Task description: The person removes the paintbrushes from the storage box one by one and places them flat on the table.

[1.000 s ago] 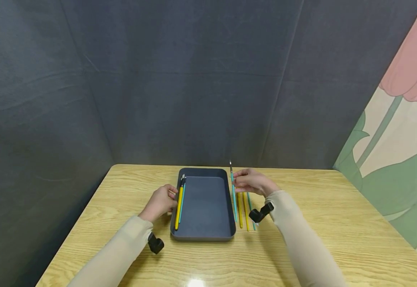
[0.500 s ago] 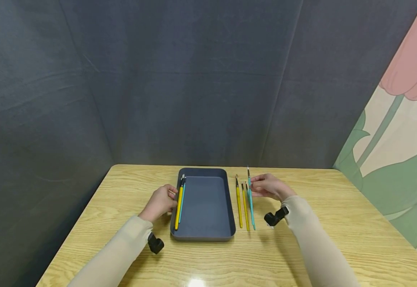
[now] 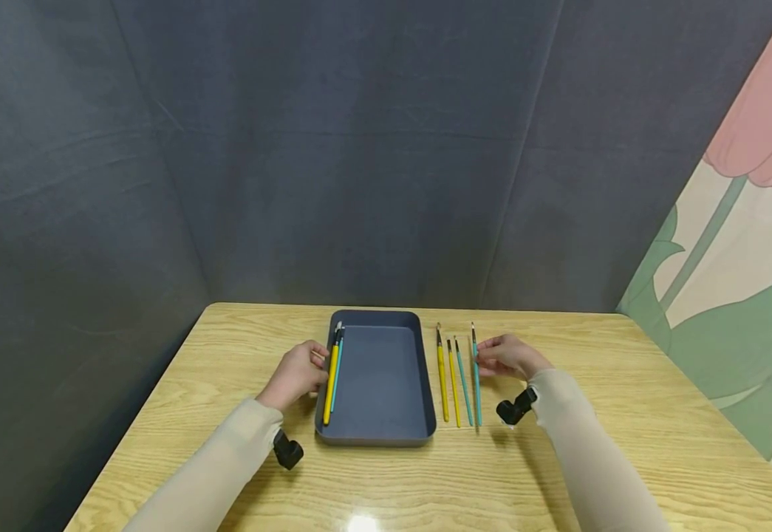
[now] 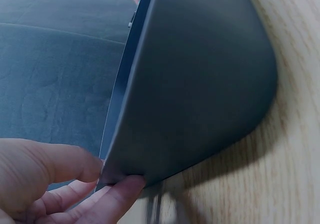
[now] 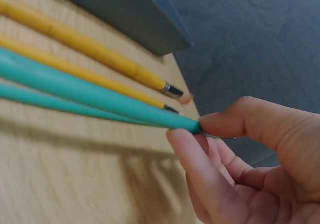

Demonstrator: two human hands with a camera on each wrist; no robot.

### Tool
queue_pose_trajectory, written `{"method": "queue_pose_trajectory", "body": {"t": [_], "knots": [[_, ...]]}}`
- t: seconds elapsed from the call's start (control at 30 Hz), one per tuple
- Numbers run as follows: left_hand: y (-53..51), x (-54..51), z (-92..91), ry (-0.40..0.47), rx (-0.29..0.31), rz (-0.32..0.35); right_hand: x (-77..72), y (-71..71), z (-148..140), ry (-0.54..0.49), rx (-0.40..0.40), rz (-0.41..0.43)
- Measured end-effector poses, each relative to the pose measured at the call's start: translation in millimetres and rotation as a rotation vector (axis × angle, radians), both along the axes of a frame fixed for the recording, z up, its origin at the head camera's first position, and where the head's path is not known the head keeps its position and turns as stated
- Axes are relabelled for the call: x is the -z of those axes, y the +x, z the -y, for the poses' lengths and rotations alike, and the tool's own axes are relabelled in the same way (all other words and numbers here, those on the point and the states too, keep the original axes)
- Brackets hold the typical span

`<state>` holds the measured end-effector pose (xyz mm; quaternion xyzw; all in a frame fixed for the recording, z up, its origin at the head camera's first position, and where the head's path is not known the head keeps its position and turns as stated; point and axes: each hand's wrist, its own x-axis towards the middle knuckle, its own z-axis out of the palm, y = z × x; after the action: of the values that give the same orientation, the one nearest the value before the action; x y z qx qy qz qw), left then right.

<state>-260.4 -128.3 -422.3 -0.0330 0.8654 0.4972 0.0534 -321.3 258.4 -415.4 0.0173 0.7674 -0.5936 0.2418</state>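
Note:
My left hand [image 3: 295, 375] is at the left side of a dark grey tray [image 3: 386, 384]. In the left wrist view its thumb and fingers pinch the rim of the tray wall [image 4: 200, 73]. Inside, along the left wall, lie a yellow paintbrush [image 3: 331, 380] and a thinner teal paintbrush [image 3: 337, 373]. Right of the tray, my right hand [image 3: 510, 357] pinches an upright-pointing teal paintbrush [image 3: 478, 391] between thumb and fingers, bristles toward the back. The right wrist view shows this teal handle [image 5: 100, 92] close to the camera.
Between tray and right hand, a thick yellow paintbrush [image 3: 442, 384], a thin yellow paintbrush [image 3: 454, 388] and a thin teal paintbrush [image 3: 464, 384] lie side by side on the wooden table [image 3: 558, 340]. A dark cloth [image 3: 359, 185] hangs behind the table.
My right hand has carried the teal paintbrush rightward from beside the tray, over the other brushes, and lowered it to their right. The left hand stays at the tray.

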Motion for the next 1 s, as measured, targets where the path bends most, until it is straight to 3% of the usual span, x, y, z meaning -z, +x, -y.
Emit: {"method": "queue_pose_trajectory", "body": {"t": [0.5, 1.0], "knots": [[-0.1, -1.4, -0.8, -0.021, 0.004, 0.010, 13.5, -9.1, 4, 0.079, -0.028, 0.004], [-0.6, 1.0, -0.1, -0.007, -0.001, 0.001, 13.9, -9.5, 7, 0.125, -0.047, -0.011]]}}
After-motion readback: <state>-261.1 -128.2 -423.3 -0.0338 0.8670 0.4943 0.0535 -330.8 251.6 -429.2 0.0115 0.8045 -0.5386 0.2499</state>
